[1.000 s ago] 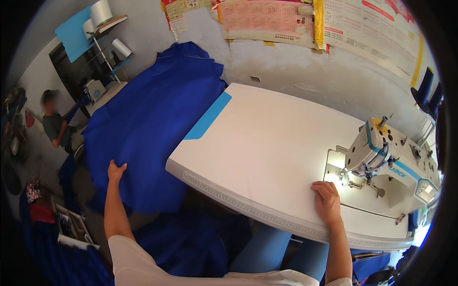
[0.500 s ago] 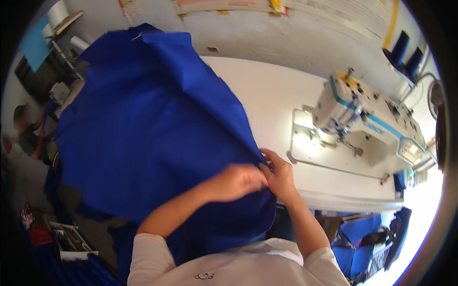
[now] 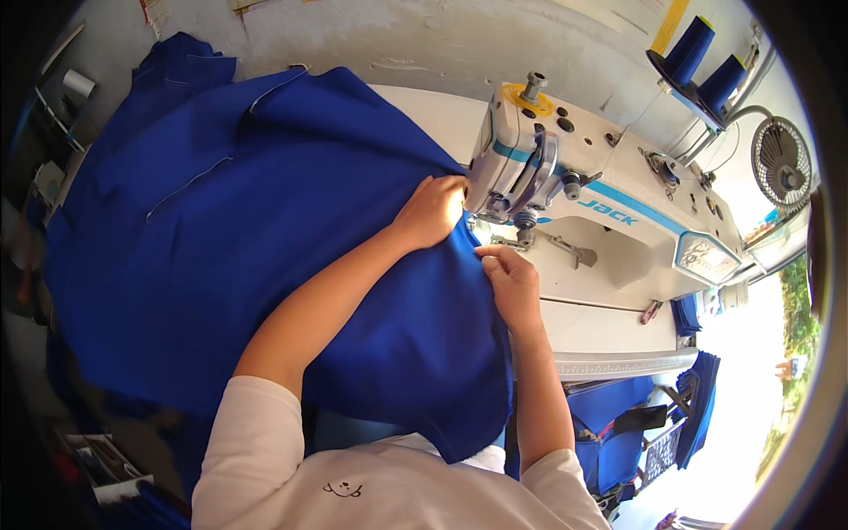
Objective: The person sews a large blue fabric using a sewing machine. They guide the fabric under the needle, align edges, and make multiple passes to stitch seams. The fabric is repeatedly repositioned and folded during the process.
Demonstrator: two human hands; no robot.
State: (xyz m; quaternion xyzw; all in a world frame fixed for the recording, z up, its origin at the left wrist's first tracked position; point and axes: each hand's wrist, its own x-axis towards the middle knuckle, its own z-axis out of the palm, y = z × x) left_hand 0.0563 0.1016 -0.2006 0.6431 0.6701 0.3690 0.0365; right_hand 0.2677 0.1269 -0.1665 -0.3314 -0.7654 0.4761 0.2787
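A large piece of blue fabric spreads over the left of the table and hangs down toward my lap. My left hand lies on it near its right edge, close to the sewing machine's needle area, its fingers partly hidden by the machine head. With thumb and fingers closed, my right hand pinches the fabric's edge just in front of the presser foot. The white sewing machine stands directly beyond and right of both hands. Light-coloured threads show on the fabric's far part.
Two blue thread cones stand on a holder at the upper right, beside a small fan. Small thread snips lie on the white table. More blue cloth hangs at the lower right. A box of items sits lower left.
Both hands and the fabric edge have come up to the needle area of the machine. My left hand has shifted from beside my right hand to farther forward on the cloth.
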